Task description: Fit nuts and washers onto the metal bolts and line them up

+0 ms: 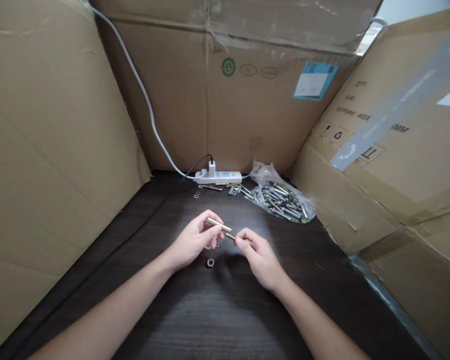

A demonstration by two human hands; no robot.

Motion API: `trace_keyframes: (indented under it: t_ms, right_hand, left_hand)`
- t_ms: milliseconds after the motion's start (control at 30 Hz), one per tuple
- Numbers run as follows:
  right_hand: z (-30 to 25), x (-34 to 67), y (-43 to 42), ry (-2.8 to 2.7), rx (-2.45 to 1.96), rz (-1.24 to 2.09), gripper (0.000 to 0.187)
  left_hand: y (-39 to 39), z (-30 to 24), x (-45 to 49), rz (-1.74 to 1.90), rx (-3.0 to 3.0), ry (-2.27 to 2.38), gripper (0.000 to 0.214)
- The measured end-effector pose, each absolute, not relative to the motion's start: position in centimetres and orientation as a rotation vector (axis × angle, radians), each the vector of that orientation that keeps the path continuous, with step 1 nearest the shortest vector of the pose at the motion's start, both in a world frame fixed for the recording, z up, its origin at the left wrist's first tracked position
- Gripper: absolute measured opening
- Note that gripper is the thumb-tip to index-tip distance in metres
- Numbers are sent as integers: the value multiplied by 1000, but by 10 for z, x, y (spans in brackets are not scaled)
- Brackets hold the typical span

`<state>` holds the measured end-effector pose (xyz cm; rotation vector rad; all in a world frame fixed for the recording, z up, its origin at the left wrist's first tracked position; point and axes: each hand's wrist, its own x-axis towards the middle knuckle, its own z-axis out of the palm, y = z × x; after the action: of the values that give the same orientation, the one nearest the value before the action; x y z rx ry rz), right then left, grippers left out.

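My left hand (201, 236) is closed on a brass-coloured metal sleeve (221, 225), pinched between thumb and fingers and pointing right. In my right hand (258, 252) is a thin bolt (230, 236), its end close to the sleeve's right end; whether the two touch I cannot tell. Below my left hand, a hex nut (210, 263) lies on the dark table. Washers (217, 244) show partly behind my left fingers. The part of the bolt inside my right fingers is hidden.
A white power strip (219, 177) with a plugged-in adapter stands at the back. Beside it is a clear plastic bag (285, 200) full of bolts. Loose bolts and washers (196, 196) lie in front of the strip. Cardboard walls (172, 100) enclose the table; a black cable (135, 231) crosses its left.
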<state>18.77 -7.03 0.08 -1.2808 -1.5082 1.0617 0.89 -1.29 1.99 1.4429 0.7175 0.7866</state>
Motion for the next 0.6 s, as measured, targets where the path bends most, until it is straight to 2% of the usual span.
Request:
trace_keyframes:
  t_ms: [167,433,600]
  right_hand:
    - [2,190,-69,-1429,-1276,1074,27]
    - [2,188,-72,-1432,-1266,1057,28]
    - [1,188,-72,-1220,-1144,1257,27]
  left_hand:
    - [-12,23,6,828,1398,701,17]
    - [-28,21,16,624,1592,732,13]
    - [-36,18,17,599,1939,761,13]
